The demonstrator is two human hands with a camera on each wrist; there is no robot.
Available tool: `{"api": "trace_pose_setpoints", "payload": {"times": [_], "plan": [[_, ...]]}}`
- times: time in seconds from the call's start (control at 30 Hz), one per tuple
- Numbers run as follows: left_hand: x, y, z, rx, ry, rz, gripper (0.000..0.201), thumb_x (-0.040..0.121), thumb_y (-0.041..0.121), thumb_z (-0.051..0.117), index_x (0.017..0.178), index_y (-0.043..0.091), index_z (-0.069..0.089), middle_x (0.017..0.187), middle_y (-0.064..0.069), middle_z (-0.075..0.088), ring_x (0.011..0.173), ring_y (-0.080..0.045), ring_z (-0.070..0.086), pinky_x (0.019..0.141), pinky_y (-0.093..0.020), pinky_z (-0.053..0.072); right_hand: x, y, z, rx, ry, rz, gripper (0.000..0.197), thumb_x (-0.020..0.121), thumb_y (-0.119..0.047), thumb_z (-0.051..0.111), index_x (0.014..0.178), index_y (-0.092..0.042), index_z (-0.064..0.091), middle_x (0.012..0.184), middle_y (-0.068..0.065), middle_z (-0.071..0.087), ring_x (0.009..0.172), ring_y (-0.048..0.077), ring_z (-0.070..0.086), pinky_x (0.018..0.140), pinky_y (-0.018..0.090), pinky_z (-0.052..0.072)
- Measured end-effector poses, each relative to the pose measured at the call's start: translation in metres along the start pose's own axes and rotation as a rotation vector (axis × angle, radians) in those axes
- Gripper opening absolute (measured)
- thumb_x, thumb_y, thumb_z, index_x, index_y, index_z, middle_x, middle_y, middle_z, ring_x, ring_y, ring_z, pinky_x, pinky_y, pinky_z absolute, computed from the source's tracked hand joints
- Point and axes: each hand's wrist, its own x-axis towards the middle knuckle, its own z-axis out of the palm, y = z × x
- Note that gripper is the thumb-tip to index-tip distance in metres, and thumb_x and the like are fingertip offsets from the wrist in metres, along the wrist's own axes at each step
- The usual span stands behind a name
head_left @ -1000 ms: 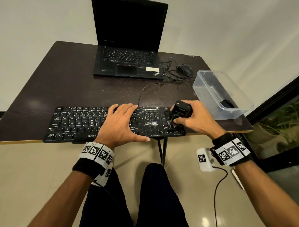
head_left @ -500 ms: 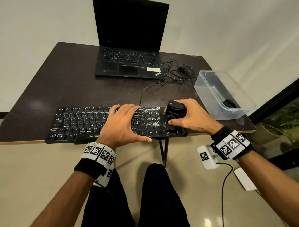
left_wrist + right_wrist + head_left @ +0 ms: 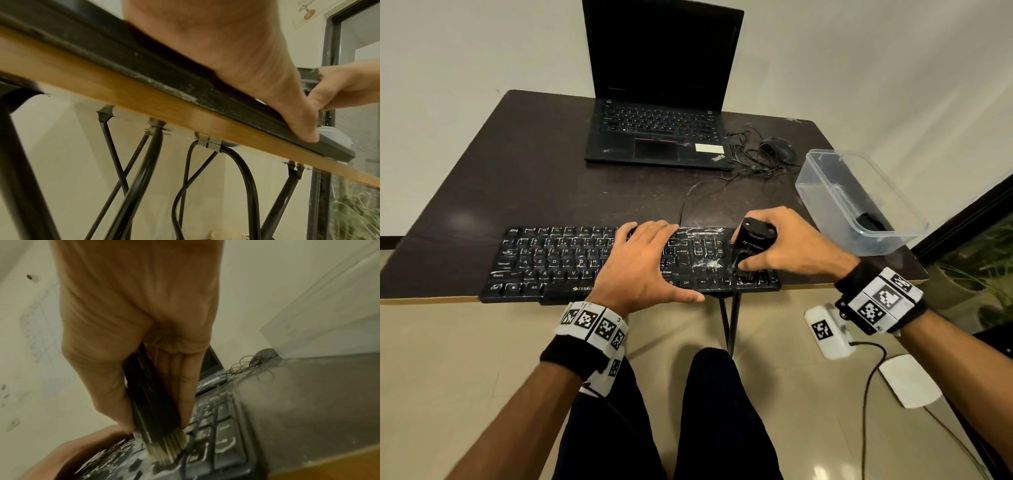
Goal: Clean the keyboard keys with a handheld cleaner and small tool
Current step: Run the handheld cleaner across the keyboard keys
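Observation:
A black keyboard (image 3: 558, 263) streaked with white dust lies along the table's front edge. My left hand (image 3: 643, 263) lies flat on its middle keys, fingers straight, with the thumb (image 3: 304, 129) pressed on the keyboard's front rim (image 3: 185, 87). My right hand (image 3: 787, 250) grips a black handheld cleaner (image 3: 753, 243) over the keyboard's right end. Its pale bristle tip (image 3: 166, 449) touches the dusty keys (image 3: 222, 434). White residue (image 3: 705, 263) lies on the keys just left of the cleaner.
An open black laptop (image 3: 661, 137) stands at the back of the dark table (image 3: 482, 188). A wired mouse (image 3: 777, 150) with tangled cable lies to its right. A clear plastic box (image 3: 859, 202) holding a small dark item sits at the table's right edge.
My right hand has carried the cleaner a little leftward along the keyboard's right end. My left hand has stayed flat on the keys.

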Motion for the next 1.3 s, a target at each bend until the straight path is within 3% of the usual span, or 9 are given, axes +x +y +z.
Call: {"api": "trace_pose_setpoints", "payload": {"times": [0.27, 0.4, 0.53, 0.67, 0.77, 0.93, 1.07, 1.2, 1.3], "plan": [[0.0, -0.001, 0.001, -0.007, 0.01, 0.008, 0.137, 0.052, 0.105, 0.054, 0.157, 0.018, 0.039, 0.159, 0.002, 0.044, 0.149, -0.014, 0.035, 0.13, -0.043, 0.009, -0.001, -0.012, 0.005, -0.083, -0.051, -0.029, 0.031, 0.069, -0.016, 0.094, 0.091, -0.019, 0.073, 0.086, -0.002, 0.077, 0.081, 0.016, 0.074, 0.076, 0.041, 0.061], [0.0, -0.001, 0.001, 0.006, -0.005, 0.009, 0.139, 0.052, 0.107, 0.05, 0.158, 0.019, 0.037, 0.16, 0.003, 0.043, 0.15, -0.014, 0.035, 0.13, -0.044, 0.009, 0.003, -0.008, -0.002, -0.107, 0.077, 0.024, 0.031, 0.068, -0.018, 0.093, 0.091, -0.02, 0.072, 0.085, -0.003, 0.077, 0.082, 0.017, 0.074, 0.079, 0.047, 0.061], [0.001, -0.003, 0.002, -0.003, 0.006, 0.005, 0.139, 0.051, 0.107, 0.05, 0.158, 0.019, 0.038, 0.159, 0.002, 0.044, 0.15, -0.014, 0.035, 0.13, -0.043, 0.009, -0.007, -0.011, 0.009, -0.073, -0.012, -0.022, 0.029, 0.069, -0.014, 0.092, 0.09, -0.02, 0.072, 0.084, -0.001, 0.077, 0.08, 0.019, 0.074, 0.076, 0.044, 0.061], [0.001, -0.002, 0.002, 0.021, -0.004, 0.002, 0.14, 0.051, 0.109, 0.049, 0.158, 0.019, 0.037, 0.161, 0.002, 0.043, 0.151, -0.014, 0.035, 0.13, -0.044, 0.01, -0.009, -0.002, 0.004, -0.092, 0.173, 0.097, 0.032, 0.065, -0.021, 0.092, 0.088, -0.021, 0.07, 0.081, -0.005, 0.075, 0.078, 0.016, 0.073, 0.075, 0.047, 0.061], [0.0, -0.003, 0.001, 0.02, -0.003, -0.011, 0.142, 0.05, 0.109, 0.049, 0.159, 0.018, 0.037, 0.162, 0.002, 0.043, 0.151, -0.014, 0.035, 0.131, -0.043, 0.01, -0.021, -0.004, 0.014, -0.081, 0.137, 0.06, 0.028, 0.066, -0.019, 0.089, 0.088, -0.021, 0.071, 0.079, -0.002, 0.075, 0.076, 0.019, 0.072, 0.073, 0.046, 0.06], [0.0, -0.002, 0.001, 0.016, 0.001, -0.017, 0.142, 0.049, 0.109, 0.05, 0.158, 0.019, 0.037, 0.161, 0.003, 0.044, 0.151, -0.014, 0.035, 0.13, -0.042, 0.011, -0.031, 0.004, 0.011, -0.018, 0.301, 0.16, 0.034, 0.064, -0.025, 0.088, 0.094, -0.033, 0.073, 0.086, -0.013, 0.077, 0.087, 0.012, 0.073, 0.085, 0.046, 0.062], [0.0, -0.002, 0.001, -0.01, 0.018, -0.023, 0.142, 0.048, 0.107, 0.053, 0.157, 0.018, 0.039, 0.16, 0.003, 0.045, 0.15, -0.013, 0.036, 0.131, -0.042, 0.011, -0.042, -0.017, 0.034, 0.066, 0.177, 0.062, 0.033, 0.063, -0.023, 0.088, 0.092, -0.03, 0.075, 0.084, -0.011, 0.078, 0.081, 0.013, 0.076, 0.079, 0.046, 0.063], [-0.001, -0.001, 0.0, -0.014, 0.015, -0.018, 0.14, 0.049, 0.107, 0.053, 0.157, 0.019, 0.038, 0.16, 0.003, 0.046, 0.15, -0.014, 0.037, 0.131, -0.042, 0.011, -0.035, -0.014, 0.036, -0.047, 0.388, 0.08, 0.028, 0.066, -0.024, 0.085, 0.089, -0.025, 0.071, 0.078, -0.01, 0.075, 0.077, 0.014, 0.072, 0.075, 0.041, 0.06], [-0.001, -0.002, 0.001, -0.011, 0.009, -0.023, 0.14, 0.049, 0.107, 0.052, 0.158, 0.02, 0.037, 0.161, 0.003, 0.044, 0.151, -0.013, 0.035, 0.131, -0.042, 0.01, -0.038, -0.018, 0.041, 0.033, 0.346, 0.061, 0.029, 0.067, -0.018, 0.088, 0.09, -0.026, 0.073, 0.08, -0.01, 0.076, 0.078, 0.01, 0.073, 0.077, 0.04, 0.061]]}}
